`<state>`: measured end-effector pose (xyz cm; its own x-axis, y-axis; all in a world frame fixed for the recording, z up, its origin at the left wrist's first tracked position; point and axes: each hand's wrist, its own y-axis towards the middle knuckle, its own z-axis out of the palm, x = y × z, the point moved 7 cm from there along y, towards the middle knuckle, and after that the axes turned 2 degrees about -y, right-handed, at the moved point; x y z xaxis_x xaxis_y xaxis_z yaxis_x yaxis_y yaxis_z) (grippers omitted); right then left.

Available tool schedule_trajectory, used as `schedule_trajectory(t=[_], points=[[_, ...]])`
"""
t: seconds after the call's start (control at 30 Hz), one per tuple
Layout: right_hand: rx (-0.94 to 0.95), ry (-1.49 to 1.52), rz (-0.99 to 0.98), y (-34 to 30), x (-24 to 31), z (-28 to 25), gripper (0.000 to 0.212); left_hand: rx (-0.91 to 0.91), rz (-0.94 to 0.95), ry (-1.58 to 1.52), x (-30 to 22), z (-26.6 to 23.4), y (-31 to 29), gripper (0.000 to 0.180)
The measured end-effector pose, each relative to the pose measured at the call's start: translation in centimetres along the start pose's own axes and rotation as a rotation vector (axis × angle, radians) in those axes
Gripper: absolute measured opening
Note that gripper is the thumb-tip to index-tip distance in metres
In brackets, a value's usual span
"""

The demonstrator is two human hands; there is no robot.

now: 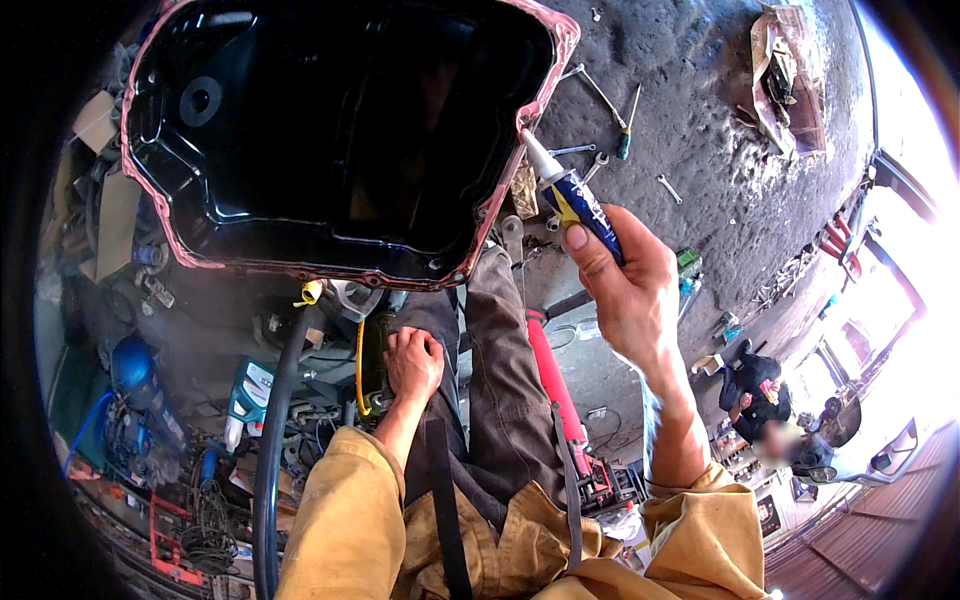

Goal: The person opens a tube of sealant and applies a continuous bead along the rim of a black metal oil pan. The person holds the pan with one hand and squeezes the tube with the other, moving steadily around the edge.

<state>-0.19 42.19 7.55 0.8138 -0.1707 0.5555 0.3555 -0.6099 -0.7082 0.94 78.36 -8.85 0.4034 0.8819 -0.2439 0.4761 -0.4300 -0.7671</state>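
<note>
A large black oil pan (290,130) fills the upper left, its hollow side showing. Pink sealant lines its rim (135,165). In my right hand (640,280) is a blue sealant tube (585,213), pinched between thumb and fingers. Its white nozzle points up and left and meets the rim at the pan's right side. My left hand (414,362) rests on my dark trouser leg (440,390), below the pan, fingers curled in and their tips hidden. Nothing shows in it. What supports the pan is hidden.
Wrenches (670,189) and a green-handled screwdriver (627,135) lie on the dark floor at right. A red bar (552,380) stands beside my leg. At left are a black hose (275,450) and a white-and-green bottle (248,400). Another person (755,390) is at far right.
</note>
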Motion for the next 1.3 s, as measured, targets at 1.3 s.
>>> schedule_trajectory(t=[1.3], points=[[0.022, -0.019, 0.003, -1.9, -1.6, 1.2, 0.023, -0.002, 0.019, 0.009, -0.5, -0.4, 0.3, 0.014]])
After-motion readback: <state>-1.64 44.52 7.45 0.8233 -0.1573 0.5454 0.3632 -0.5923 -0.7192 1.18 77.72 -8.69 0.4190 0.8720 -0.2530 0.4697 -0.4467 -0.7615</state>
